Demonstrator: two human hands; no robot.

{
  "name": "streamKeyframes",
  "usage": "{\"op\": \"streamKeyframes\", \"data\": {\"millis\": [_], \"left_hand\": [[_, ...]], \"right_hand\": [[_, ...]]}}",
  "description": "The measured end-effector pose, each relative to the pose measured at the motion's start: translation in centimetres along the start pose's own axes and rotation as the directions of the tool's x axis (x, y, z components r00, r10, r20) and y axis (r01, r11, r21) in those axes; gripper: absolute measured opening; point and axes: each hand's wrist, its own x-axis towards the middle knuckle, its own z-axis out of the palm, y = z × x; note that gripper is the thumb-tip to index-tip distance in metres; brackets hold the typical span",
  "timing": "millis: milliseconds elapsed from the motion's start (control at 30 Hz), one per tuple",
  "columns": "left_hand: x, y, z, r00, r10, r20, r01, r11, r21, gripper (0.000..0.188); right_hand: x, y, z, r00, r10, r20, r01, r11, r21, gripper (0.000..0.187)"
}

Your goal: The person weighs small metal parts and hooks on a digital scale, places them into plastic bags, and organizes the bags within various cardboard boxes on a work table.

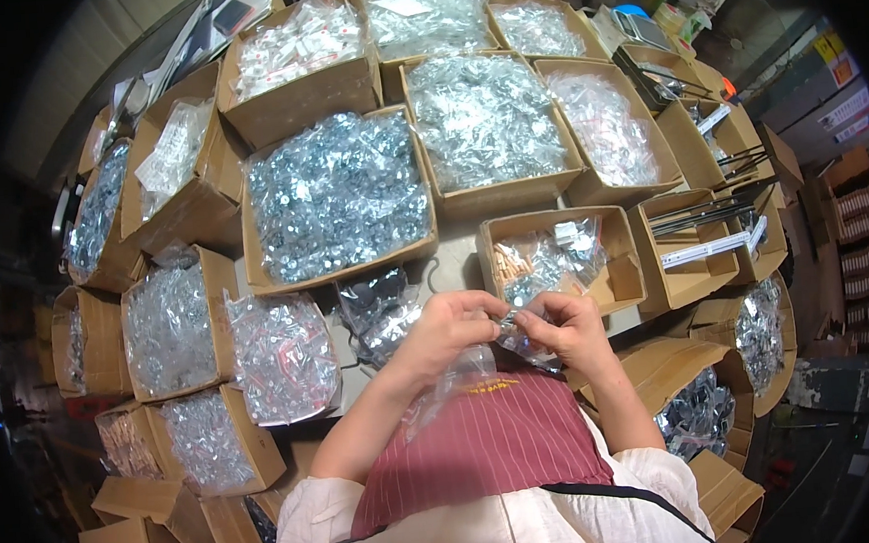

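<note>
Close to my apron, my left hand (448, 332) and my right hand (568, 331) are drawn together, fingers pinching. Between them is a clear plastic bag (518, 340) with something shiny in it, too small to make out. Loose clear plastic (461, 371) hangs under my left hand. Just beyond my hands stands a small cardboard box (623, 287) holding bagged parts, some copper-coloured and some white. Left of my left hand lie clear bags (383, 319) of dark and silvery parts. My fingers partly hide what they grip.
A large box of bluish metal parts (340, 198) stands ahead, with boxes of bagged hardware (485, 119) beyond it. More filled boxes (169, 328) crowd the left. On the right, a divided carton holds black rods and white rails (704, 252); another box of bagged parts (697, 415) sits below.
</note>
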Motion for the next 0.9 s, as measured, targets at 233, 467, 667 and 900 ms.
{"op": "streamKeyframes", "data": {"millis": [233,467,667,900], "left_hand": [[0.6,-0.2,0.1,0.993,0.010,-0.121,-0.018,0.998,-0.068,0.022],[1.7,-2.5,-1.0,0.945,0.160,-0.285,-0.146,0.987,0.070,0.031],[1.7,-2.3,0.4,0.962,0.159,-0.224,-0.149,0.987,0.059,0.032],[0.2,-1.2,0.1,0.987,0.118,-0.108,-0.123,0.991,-0.044,0.032]], "right_hand": [[0.7,-0.6,-2.1,0.992,-0.094,-0.079,0.106,0.982,0.154,0.013],[1.2,1.1,-5.0,0.797,-0.535,-0.282,0.206,0.679,-0.705,0.029],[-0.1,0.5,-0.7,0.985,-0.145,0.094,0.151,0.987,-0.053,0.036],[0.1,0.1,-1.4,0.995,-0.068,0.071,0.031,0.903,0.428,0.029]]}}
